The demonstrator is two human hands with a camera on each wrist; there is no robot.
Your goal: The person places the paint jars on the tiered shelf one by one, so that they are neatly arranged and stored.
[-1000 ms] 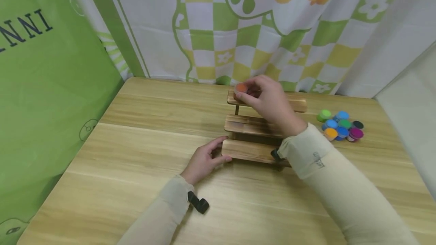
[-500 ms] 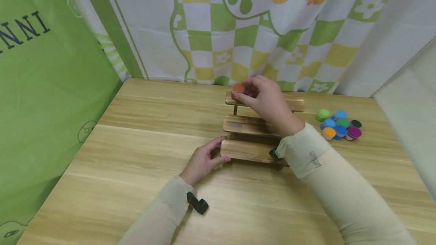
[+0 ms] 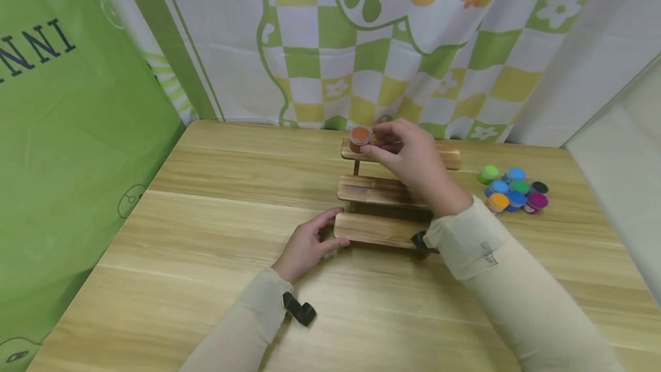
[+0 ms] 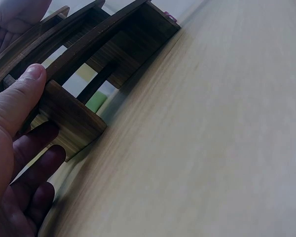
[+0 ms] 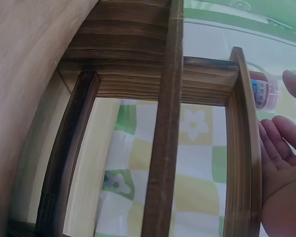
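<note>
A three-tier wooden display stand [image 3: 379, 229] is on the table, its steps rising toward the curtain. On the left end of its top tier stands a small paint pot [image 3: 360, 139] with an orange lid, upright. My right hand [image 3: 415, 157] is just right of the pot; in the right wrist view a gap shows between its fingers and the pot [image 5: 264, 91]. My left hand [image 3: 306, 248] grips the left end of the lowest tier, with the thumb [image 4: 32, 74] at the front edge and the fingers by the side panel [image 4: 71, 118].
Several paint pots [image 3: 515, 200] with blue, green, orange, black and purple lids cluster on the table to the right of the stand. A patterned curtain [image 3: 382, 56] hangs behind the table [image 3: 217, 188], and a green cloth [image 3: 77, 131] hangs at the left.
My right hand has let go of the paint pot and drawn slightly right, leaving the pot on the top tier. The left hand stays at the stand.
</note>
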